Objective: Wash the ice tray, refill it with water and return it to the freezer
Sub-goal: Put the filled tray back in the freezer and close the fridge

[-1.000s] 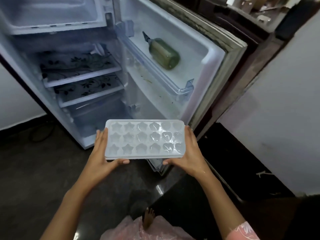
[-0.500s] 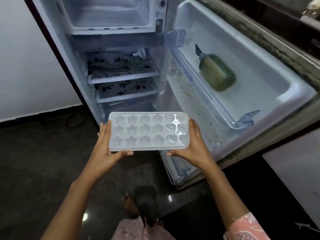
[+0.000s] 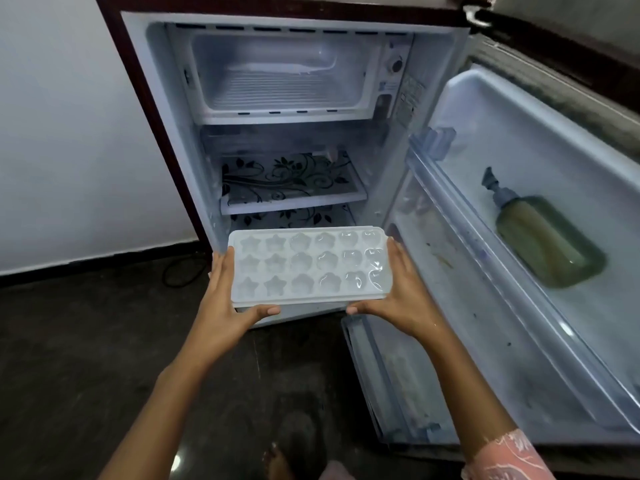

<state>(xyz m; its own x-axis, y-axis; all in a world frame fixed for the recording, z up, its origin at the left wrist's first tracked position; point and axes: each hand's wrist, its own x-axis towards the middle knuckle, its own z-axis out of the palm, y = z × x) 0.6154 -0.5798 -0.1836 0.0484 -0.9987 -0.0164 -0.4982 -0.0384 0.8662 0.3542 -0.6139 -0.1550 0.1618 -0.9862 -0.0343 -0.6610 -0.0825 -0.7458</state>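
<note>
Both hands, left (image 3: 227, 306) and right (image 3: 403, 303), hold the ice tray (image 3: 306, 266) level before the open fridge (image 3: 287, 133)

You get a dim frame with a cool bluish cast. Brightest areas: the white freezer compartment (image 3: 277, 74) and the pale wall (image 3: 52, 133) at your left. The ice tray (image 3: 304, 268) throws small glints off its right-hand cells. The floor (image 3: 69, 375) reads near black, with one small glare spot at the bottom edge. Wide-angle bowing bends the fridge door (image 3: 519, 306) at your right; the bottle (image 3: 547, 244) in it looks soft, smeared.
</note>
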